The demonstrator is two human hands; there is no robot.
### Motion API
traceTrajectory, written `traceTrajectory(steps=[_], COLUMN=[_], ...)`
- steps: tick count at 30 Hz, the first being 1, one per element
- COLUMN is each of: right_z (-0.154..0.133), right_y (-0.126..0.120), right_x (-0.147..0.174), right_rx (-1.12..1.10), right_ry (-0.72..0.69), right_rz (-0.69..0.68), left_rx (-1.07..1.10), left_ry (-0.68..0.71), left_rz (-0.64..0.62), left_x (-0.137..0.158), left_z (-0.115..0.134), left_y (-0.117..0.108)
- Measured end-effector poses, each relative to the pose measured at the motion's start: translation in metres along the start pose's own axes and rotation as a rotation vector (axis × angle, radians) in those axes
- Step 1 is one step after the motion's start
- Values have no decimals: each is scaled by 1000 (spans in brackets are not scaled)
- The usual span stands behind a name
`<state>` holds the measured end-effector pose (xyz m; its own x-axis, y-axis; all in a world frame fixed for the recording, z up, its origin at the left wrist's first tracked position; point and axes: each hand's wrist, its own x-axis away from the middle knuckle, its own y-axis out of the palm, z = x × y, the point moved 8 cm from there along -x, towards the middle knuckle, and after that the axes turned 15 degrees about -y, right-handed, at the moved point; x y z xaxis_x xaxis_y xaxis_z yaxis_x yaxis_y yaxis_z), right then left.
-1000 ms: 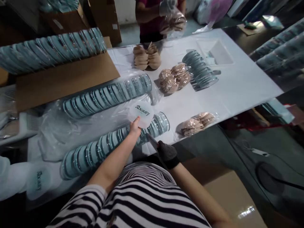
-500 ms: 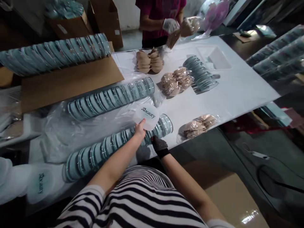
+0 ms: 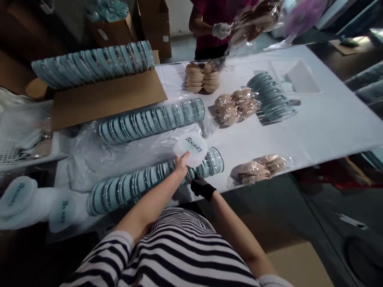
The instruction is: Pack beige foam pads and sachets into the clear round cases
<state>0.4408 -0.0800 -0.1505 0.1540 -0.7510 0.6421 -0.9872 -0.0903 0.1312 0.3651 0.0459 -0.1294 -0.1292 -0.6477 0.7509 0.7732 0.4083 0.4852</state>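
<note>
My left hand (image 3: 181,165) pinches a round white lid (image 3: 191,148) printed "Sbeauty", held just above the near row of pale blue round cases (image 3: 155,179) lying on the white table (image 3: 323,119). My right hand (image 3: 202,187), in a black glove, rests at the table's near edge against the right part of that row; whether it grips a case I cannot tell. A second row of blue cases (image 3: 152,119) lies behind on clear plastic wrap.
Bagged beige puffs (image 3: 261,167) lie right of my hands, more bags (image 3: 236,105) and loose puffs (image 3: 202,77) farther back. A short stack of blue cases (image 3: 271,97) and a white tray (image 3: 295,75) sit beyond. A person in a red shirt (image 3: 215,12) holds a bag across the table. White lids (image 3: 38,199) lie at left.
My gloved right hand rose from below the table edge to the near row of cases. The left hand kept the white lid. The person opposite lifted a bag of puffs.
</note>
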Motion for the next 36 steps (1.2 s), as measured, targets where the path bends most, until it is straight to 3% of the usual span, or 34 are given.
traceTrajectory(steps=[3, 6, 8, 11, 14, 16, 19, 21, 24, 27, 30, 33, 36], right_z=[-33, -102, -143, -180, -173, -154, -111, -81, -40, -17, -26, -41, -41], right_y=[-32, -82, -97, -73, -34, -32, -58, -64, -41, 3, 35, 41, 35], right_x=[1, 6, 10, 12, 8, 10, 42, 75, 103, 83, 43, 22, 20], right_rx=[413, 747, 878, 1155, 1149, 976, 754, 824, 1124, 1252, 1289, 1296, 1269], right_ry=[-102, -322, -477, -746, -896, -848, -709, -647, -491, -275, -123, -69, -77], right_rz=[63, 353, 513, 594, 532, 582, 783, 816, 628, 369, 258, 251, 287], left_rx=[-31, -87, -100, -67, -66, -72, -35, 14, 78, 104, 90, 63, 47], left_ry=[48, 119, 168, 154, 89, 73, 66, 43, -11, -72, -74, -85, -103], left_rz=[-17, -70, -92, -35, 35, 0, -60, -31, 37, 16, -27, -13, -17], left_x=[-1, 1, 4, 8, 15, 20, 25, 23, 17, 12, 12, 11, 10], left_z=[0, 2, 5, 7, 8, 12, 25, 35, 44, 45, 46, 45, 43], left_y=[-1, 3, 4, -2, -12, -14, -23, -37, -57, -61, -56, -55, -56])
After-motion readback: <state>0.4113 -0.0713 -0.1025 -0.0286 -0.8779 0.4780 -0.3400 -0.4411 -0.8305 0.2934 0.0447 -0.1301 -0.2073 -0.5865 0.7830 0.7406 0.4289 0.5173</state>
